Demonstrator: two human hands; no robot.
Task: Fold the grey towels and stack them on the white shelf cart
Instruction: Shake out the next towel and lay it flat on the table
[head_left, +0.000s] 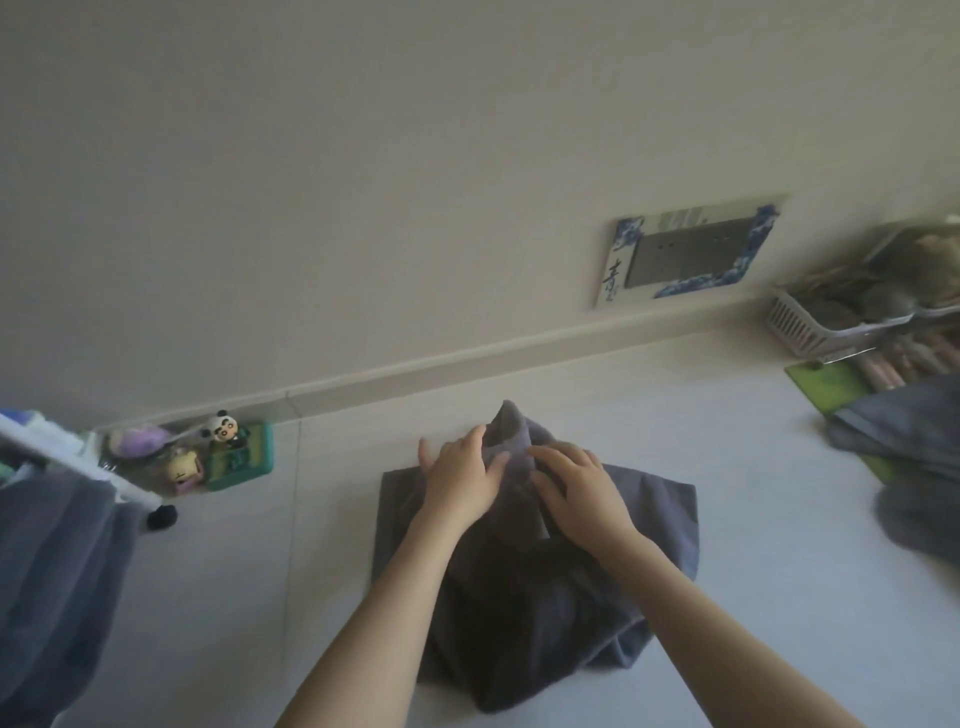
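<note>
At frame left a grey towel (49, 566) hangs off the white cart (78, 457). At centre, left hand (460, 480) and right hand (576, 493) press flat, fingers spread, on one half-folded towel (519, 597) on the floor (779, 597). Its raised corner may spring open if released. Right: a towel pile (904, 441), number unclear.

— How is the light?
— Dim and flat, greyish, with no glare. The crumpled dark grey cloth towel (535, 561) goes nearly black in its folds.
— Sharpness?
— Soft throughout. The white slatted plastic basket (810, 325) at the right edge smears, and the wide lens bends the pale baseboard strip (467, 364).
</note>
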